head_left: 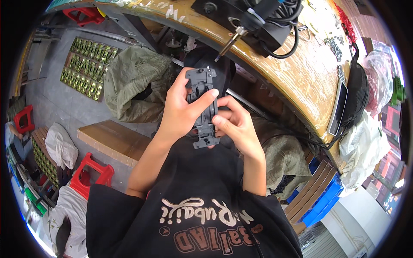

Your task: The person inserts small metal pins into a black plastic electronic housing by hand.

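I hold a long dark grey plastic part (pixel 203 92) upright in front of my chest with both hands. My left hand (pixel 180 109) wraps its left side, thumb pressed across the front near the top. My right hand (pixel 236 124) grips the lower right side, fingers curled behind it. The part's lower end (pixel 205 142) sticks out below my hands. A powered screwdriver (pixel 241 30) hangs from the bench edge just above the part, its bit pointing down-left, touched by neither hand.
A curved wooden workbench (pixel 301 73) with a black box, cables and small screws lies ahead. A phone (pixel 337 109) rests at its edge. Green sacks (pixel 133 81), a cardboard box (pixel 112 139), red stools (pixel 90 174) and trays of gold parts (pixel 86 64) stand on the floor.
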The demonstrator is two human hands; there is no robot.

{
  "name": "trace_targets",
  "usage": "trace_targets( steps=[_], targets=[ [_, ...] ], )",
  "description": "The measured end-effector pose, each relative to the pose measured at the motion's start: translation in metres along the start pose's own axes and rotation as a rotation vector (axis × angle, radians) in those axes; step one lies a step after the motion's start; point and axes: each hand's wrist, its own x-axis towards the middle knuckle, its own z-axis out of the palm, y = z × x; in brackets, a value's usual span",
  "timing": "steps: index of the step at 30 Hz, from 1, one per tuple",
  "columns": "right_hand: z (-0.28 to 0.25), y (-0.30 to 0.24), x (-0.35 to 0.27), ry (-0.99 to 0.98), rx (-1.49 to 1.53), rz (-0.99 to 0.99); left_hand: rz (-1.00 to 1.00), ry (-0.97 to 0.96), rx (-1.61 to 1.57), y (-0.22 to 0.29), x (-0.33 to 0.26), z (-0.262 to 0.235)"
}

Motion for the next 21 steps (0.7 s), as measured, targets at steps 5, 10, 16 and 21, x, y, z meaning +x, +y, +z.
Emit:
trace_targets(
  steps=[5,10,16,21],
  targets=[
    [0.008,-0.004,-0.002,0.104,0.05,-0.111,0.034,0.009,0.017,0.003,0.009,0.001],
    [0.007,-0.006,-0.001,0.101,0.056,-0.13,0.021,-0.001,-0.007,0.009,0.012,0.003],
    [0.01,-0.007,-0.003,0.117,0.106,-0.15,0.059,-0.025,0.001,0.009,0.013,0.003],
    [0.01,-0.006,-0.002,0.116,0.083,-0.151,0.022,-0.031,-0.035,0.01,0.014,0.002]
  ],
)
